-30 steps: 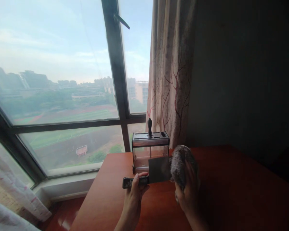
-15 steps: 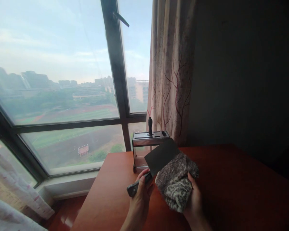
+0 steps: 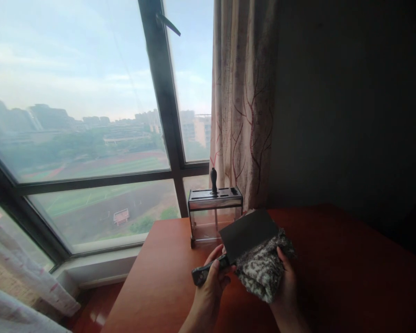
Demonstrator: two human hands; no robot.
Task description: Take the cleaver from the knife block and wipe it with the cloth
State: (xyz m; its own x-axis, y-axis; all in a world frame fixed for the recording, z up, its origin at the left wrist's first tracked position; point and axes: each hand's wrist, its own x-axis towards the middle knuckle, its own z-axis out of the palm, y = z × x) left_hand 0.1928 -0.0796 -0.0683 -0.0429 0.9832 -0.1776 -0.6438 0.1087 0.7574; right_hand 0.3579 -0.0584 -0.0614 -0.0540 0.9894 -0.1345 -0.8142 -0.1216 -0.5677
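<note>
One white curtain flecked with pink (image 3: 27, 273) hangs far left of both hands, before a large dark-framed glass window (image 3: 97, 181). The left hand (image 3: 210, 286) is wrapped around the black handle of a broad, rectangular grey-bladed cleaver (image 3: 251, 236), whose blade tilts up and rightward between the hands. Just beyond the left hand stands a clear-sided, metal-topped knife stand (image 3: 217, 203), one dark handle upright in it. Further off hangs a beige curtain with red branches (image 3: 244, 92). Against the blade's lower edge lies a bunched, mottled grey-and-white fluffy cloth (image 3: 261, 270), gripped by the right hand (image 3: 287, 282) at its right side. A reddish-brown table (image 3: 333, 259) spreads beneath both hands and to their right.
</note>
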